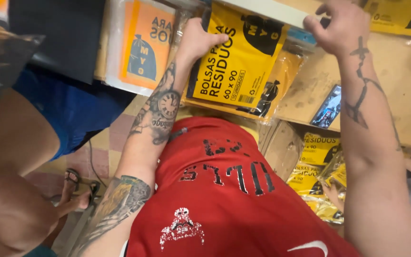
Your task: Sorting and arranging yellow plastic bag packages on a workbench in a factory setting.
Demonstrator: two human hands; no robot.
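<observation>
1. Yellow packet of folded bags in clear glossy wrap, black print on its face, lies on the worktable straight ahead of the person, tilted, its lower end reaching the table's near edge.
2. Left hand: forearm runs up from the lower left, heavily tattooed, wrist bent slightly inward. Fingers curl over the packet's left edge and the thumb lies across its face, so the hand grips that edge.
3. Right hand: forearm comes up along the right side, a dark line tattoo running to the wrist. Hand arched, knuckles up, fingertips bent down at the end of a pale flat strip that crosses the packet's top; whether they pinch it or only rest on it, cannot tell.
4. Surfaces: the table is tan board, scuffed and smudged. A small dark glossy sachet lies on it under the right forearm.
5. Around: a second packet, orange, in clear wrap to the left; more yellow packets heaped in crinkled film below the table edge.
6. Foreground: the person's red shirt. A co-worker's bare leg in blue shorts at left.
</observation>
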